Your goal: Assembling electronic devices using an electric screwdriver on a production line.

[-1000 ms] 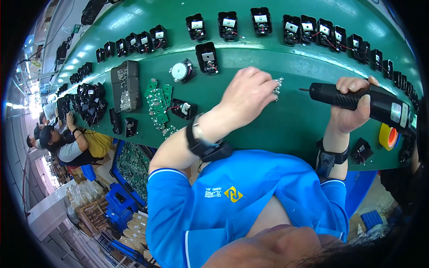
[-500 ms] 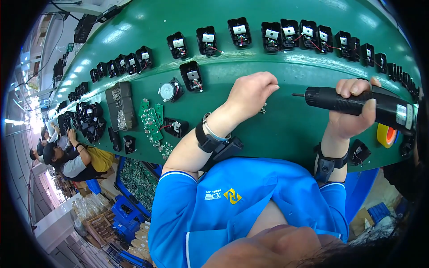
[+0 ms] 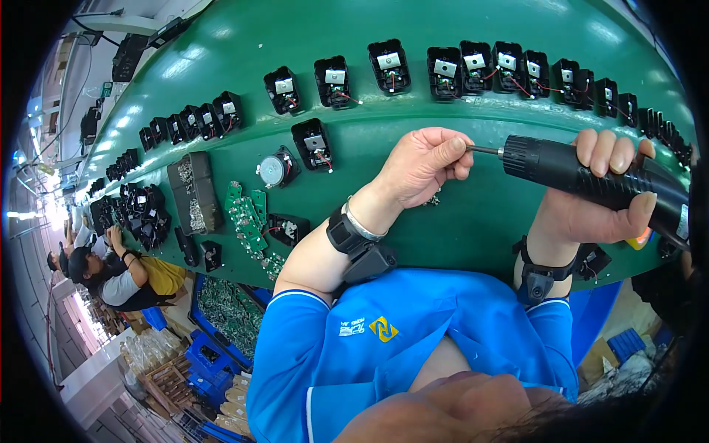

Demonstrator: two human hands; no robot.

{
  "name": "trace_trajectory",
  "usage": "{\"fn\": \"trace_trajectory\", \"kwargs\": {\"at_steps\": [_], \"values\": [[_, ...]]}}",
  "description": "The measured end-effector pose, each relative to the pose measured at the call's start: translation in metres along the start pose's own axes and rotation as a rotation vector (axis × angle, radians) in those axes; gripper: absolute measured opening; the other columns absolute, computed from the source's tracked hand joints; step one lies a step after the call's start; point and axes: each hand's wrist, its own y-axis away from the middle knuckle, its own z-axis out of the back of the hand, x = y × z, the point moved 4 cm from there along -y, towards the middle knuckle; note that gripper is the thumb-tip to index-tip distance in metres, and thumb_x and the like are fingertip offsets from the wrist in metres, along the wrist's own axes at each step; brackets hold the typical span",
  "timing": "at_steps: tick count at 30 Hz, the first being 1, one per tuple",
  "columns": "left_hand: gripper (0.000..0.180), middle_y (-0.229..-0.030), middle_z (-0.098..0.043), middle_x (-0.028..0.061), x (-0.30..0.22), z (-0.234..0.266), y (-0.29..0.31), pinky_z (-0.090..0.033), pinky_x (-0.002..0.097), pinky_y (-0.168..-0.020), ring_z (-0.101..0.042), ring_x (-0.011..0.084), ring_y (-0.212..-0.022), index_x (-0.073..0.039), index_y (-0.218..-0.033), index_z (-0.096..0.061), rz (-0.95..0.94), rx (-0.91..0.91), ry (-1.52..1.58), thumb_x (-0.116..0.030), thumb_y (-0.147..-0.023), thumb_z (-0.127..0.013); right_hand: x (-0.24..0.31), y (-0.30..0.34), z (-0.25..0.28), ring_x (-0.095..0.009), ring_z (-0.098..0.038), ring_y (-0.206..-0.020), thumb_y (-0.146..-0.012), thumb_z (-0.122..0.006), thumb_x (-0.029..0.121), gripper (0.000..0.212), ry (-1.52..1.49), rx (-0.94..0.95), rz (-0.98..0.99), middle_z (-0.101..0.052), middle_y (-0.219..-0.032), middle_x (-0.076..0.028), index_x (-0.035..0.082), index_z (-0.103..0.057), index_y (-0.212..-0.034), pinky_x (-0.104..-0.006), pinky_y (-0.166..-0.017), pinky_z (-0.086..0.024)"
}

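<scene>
My right hand (image 3: 583, 210) is wrapped round a black electric screwdriver (image 3: 550, 159), held level over the green table with its bit pointing left. The fingers of my left hand (image 3: 425, 166) are pinched together at the tip of that bit; anything small between them is hidden. Below my left hand lies a little heap of small metal parts (image 3: 434, 198), partly covered. Beyond my left wrist stands an open black housing (image 3: 314, 146) with a metal plate and red wire inside. A round speaker (image 3: 275, 170) sits beside it.
A curved row of similar black housings (image 3: 389, 66) runs along the far side of the green table (image 3: 354, 33). At left are a grey tray of metal parts (image 3: 193, 192), green circuit boards (image 3: 244, 214) and a black heap of housings (image 3: 144, 210). Another person (image 3: 122, 273) works farther left.
The screwdriver's bit, which pointed at bare table apart from my left hand, now meets its pinched fingertips. My left hand has turned and moved slightly toward the bit.
</scene>
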Motion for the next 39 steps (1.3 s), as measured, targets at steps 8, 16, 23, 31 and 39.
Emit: {"fn": "trace_trajectory", "kwargs": {"at_steps": [8, 16, 23, 31, 39], "values": [[0.017, -0.066, -0.052, 0.0051, -0.003, -0.006, -0.001, -0.039, 0.0224, -0.054, -0.047, 0.0116, -0.057, -0.002, -0.081, -0.053, -0.031, -0.030, -0.193, -0.018, -0.077, -0.050, 0.003, -0.001, -0.007, -0.013, -0.040, -0.057, -0.072, -0.043, 0.035, 0.047, 0.051, 0.171, 0.008, -0.045, -0.071, -0.004, 0.005, -0.036, -0.107, -0.0264, -0.051, -0.032], [0.045, -0.093, -0.050, 0.0090, -0.077, -0.032, -0.006, -0.034, 0.0353, -0.080, -0.043, 0.0254, -0.092, -0.003, -0.099, -0.046, -0.919, -0.307, -1.895, -0.013, -0.059, -0.064, 0.001, -0.023, 0.003, -0.013, -0.041, -0.057, -0.072, -0.043, 0.036, 0.044, 0.081, 0.169, 0.045, -0.047, -0.072, -0.004, 0.006, -0.039, -0.104, -0.0275, -0.052, -0.032], [0.070, -0.101, -0.046, 0.0086, -0.076, 0.003, -0.043, -0.022, 0.0449, -0.089, -0.035, 0.0283, -0.102, -0.006, -0.105, -0.039, -0.775, -0.327, -2.113, -0.014, -0.044, -0.072, -0.048, -0.035, 0.008, -0.014, -0.039, -0.056, -0.067, -0.046, 0.031, 0.034, 0.207, 0.064, 0.057, -0.049, -0.067, -0.003, 0.009, -0.046, -0.093, -0.0285, -0.056, -0.031], [0.067, -0.089, -0.044, 0.0092, -0.076, 0.019, -0.044, -0.021, 0.0457, -0.089, -0.037, 0.0251, -0.095, -0.003, -0.097, -0.044, -0.857, -0.298, -1.972, -0.018, -0.040, -0.074, -0.093, -0.038, 0.015, -0.016, -0.041, -0.058, -0.072, -0.041, 0.030, 0.033, 0.220, 0.117, 0.037, -0.050, -0.069, -0.004, 0.009, -0.042, -0.098, -0.0316, -0.056, -0.032], [0.065, -0.088, -0.043, 0.0092, -0.075, 0.025, -0.042, -0.021, 0.0456, -0.089, -0.037, 0.0250, -0.094, -0.003, -0.095, -0.046, -0.889, -0.295, -1.944, -0.018, -0.039, -0.074, -0.110, -0.032, 0.021, -0.016, -0.043, -0.058, -0.073, -0.041, 0.029, 0.032, 0.254, 0.117, 0.006, -0.050, -0.068, -0.005, 0.009, -0.039, -0.098, -0.0316, -0.056, -0.032]]}}
